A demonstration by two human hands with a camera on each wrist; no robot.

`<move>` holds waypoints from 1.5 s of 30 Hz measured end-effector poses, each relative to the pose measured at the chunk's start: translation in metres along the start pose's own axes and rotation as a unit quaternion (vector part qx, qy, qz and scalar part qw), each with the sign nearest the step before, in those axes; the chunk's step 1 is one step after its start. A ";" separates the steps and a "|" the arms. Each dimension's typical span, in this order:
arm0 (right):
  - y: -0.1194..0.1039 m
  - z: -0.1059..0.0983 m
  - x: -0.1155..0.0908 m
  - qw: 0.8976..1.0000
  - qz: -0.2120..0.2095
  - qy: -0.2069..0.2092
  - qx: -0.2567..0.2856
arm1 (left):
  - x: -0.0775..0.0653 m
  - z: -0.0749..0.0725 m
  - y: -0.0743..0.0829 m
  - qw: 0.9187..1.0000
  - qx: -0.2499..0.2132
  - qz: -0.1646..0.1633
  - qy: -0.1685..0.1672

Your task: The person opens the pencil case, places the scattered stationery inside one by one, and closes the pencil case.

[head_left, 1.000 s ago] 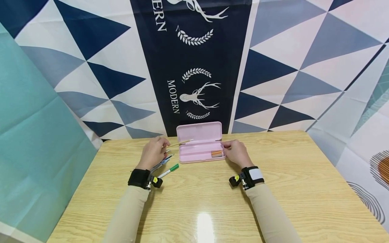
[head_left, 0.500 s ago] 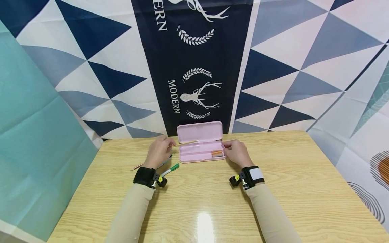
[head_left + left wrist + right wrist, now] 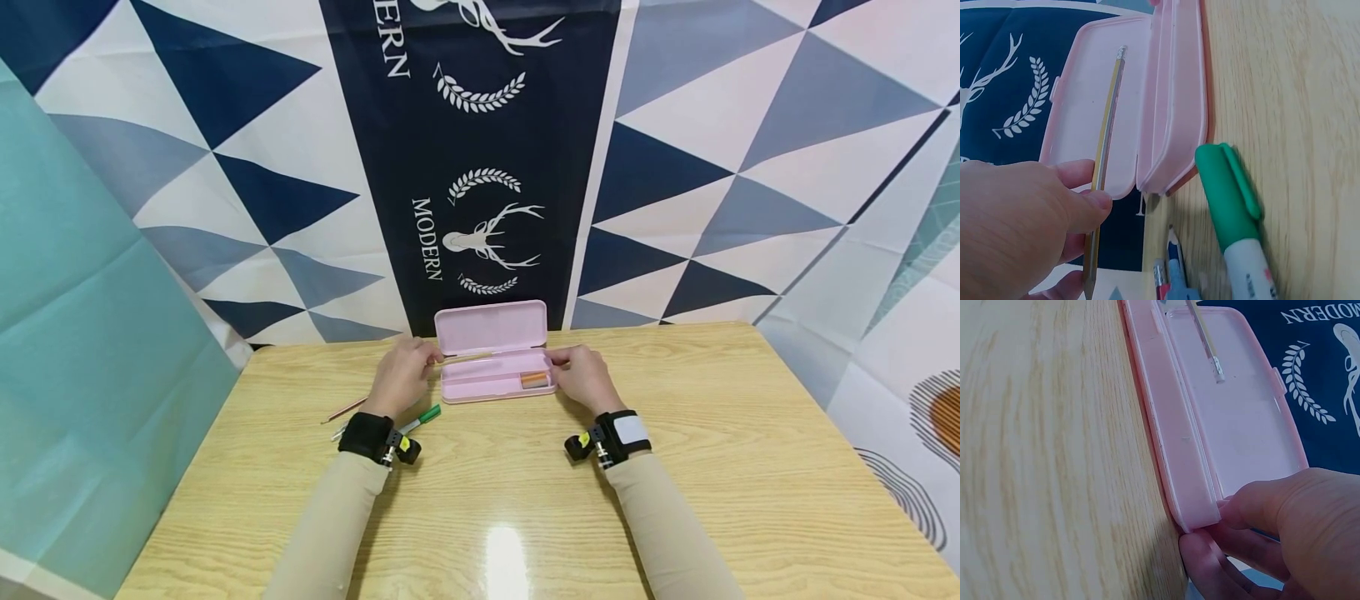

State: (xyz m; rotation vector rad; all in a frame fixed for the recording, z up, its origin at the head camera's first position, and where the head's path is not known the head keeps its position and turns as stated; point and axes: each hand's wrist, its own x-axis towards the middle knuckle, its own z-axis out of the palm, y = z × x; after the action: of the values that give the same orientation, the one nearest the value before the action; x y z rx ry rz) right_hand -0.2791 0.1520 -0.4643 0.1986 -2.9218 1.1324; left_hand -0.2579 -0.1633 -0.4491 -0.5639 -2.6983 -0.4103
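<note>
My left hand (image 3: 402,375) pinches a yellow pencil (image 3: 1110,119) between thumb and fingers, just left of an open pink pencil case (image 3: 491,329). The pencil's eraser end reaches over the case, its sharpened tip pointing back under the hand. At the case's right end, my right hand (image 3: 583,379) grips the wall, thumb inside and fingers outside, as the right wrist view shows. An orange and white block (image 3: 534,380) lies in the right part of the case's tray.
A green-capped marker (image 3: 1229,194) lies on the wooden table (image 3: 480,483) left of the case. Beside it are a dark-tipped blue pencil (image 3: 1175,256) and a red pencil (image 3: 345,409), partly covered by the left arm. Patterned cloth (image 3: 300,200) hangs behind the table.
My left hand has moved right with the pencil, bringing it farther over the case and lower. My right hand keeps its hold on the case's end.
</note>
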 end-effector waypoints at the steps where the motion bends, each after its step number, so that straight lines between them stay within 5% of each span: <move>1: 0.000 0.000 0.000 1.000 0.001 -0.001 0.001 | 0.000 0.001 0.000 1.000 -0.001 0.000 0.000; 45: 0.001 0.001 0.002 1.000 0.018 -0.009 -0.003 | 0.020 0.029 0.040 0.998 -0.006 0.016 -0.060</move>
State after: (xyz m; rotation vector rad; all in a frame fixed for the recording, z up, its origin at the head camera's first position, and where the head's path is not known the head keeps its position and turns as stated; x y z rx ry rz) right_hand -0.2807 0.1523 -0.4657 0.1560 -2.9557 1.1322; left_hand -0.2654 -0.1113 -0.4589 -0.6547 -2.7976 -0.3967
